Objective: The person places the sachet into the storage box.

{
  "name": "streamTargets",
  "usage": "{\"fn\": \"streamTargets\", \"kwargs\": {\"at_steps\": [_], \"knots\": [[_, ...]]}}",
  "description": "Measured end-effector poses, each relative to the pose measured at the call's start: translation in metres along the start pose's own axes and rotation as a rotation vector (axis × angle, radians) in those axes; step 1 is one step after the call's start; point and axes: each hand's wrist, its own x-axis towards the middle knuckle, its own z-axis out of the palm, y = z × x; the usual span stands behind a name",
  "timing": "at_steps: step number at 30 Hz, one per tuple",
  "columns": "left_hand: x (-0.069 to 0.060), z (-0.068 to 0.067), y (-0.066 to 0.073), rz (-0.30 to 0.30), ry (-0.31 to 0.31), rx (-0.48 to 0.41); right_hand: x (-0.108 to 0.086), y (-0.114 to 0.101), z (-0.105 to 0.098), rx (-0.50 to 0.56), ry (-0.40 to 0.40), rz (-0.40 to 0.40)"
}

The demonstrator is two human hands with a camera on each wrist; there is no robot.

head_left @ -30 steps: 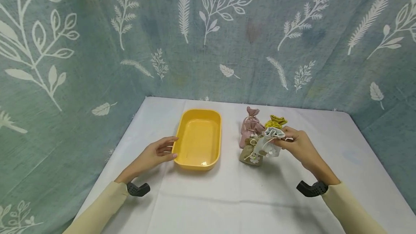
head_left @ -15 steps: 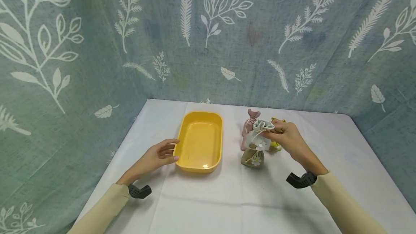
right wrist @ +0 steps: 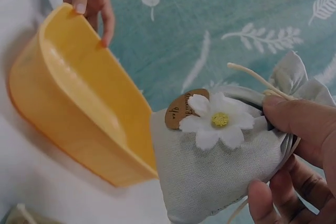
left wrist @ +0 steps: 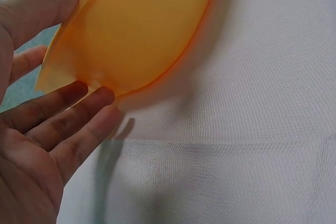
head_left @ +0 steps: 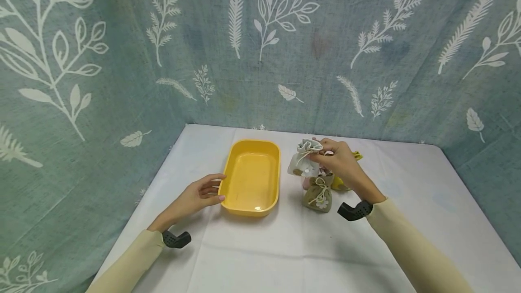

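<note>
My right hand (head_left: pixel 341 161) pinches a pale grey drawstring pouch (head_left: pixel 302 165) by its gathered neck and holds it above the table. In the right wrist view the pouch shows a white fabric flower (right wrist: pixel 216 121) and a small brown tag (right wrist: pixel 181 111). My left hand (head_left: pixel 198 196) touches the left side of a yellow rectangular tray (head_left: pixel 252 177), with thumb and fingers against its rim and outer wall. Nothing lies in the tray. The pouch hangs just right of the tray, apart from it.
A brown pouch (head_left: pixel 319 199) with a flower stands on the table below my right hand. Behind it are a mustard pouch (head_left: pixel 339 183) and pink fabric (head_left: pixel 307 183), largely hidden. The white tablecloth (head_left: pixel 260 257) meets a leaf-patterned green curtain (head_left: pixel 236 98).
My right hand has carried the grey pouch left, away from the other pouches and closer to the tray. My left hand stays at the tray.
</note>
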Motion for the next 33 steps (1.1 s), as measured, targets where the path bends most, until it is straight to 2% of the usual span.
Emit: {"fn": "streamTargets", "kwargs": {"at_steps": [7,16,23,33], "knots": [[-0.002,0.001,-0.001,0.016,-0.001,-0.011,0.018,-0.005,0.019,-0.034,-0.003,-0.043],[-0.002,0.0,0.001,-0.007,-0.003,-0.011,0.044,-0.005,0.041,-0.02,-0.026,-0.016],[0.002,0.001,0.002,-0.002,-0.008,-0.017,0.065,-0.006,0.056,-0.037,-0.057,-0.038],[0.002,0.001,0.001,-0.017,0.004,-0.004,0.095,0.002,0.087,0.018,-0.062,0.015]]}}
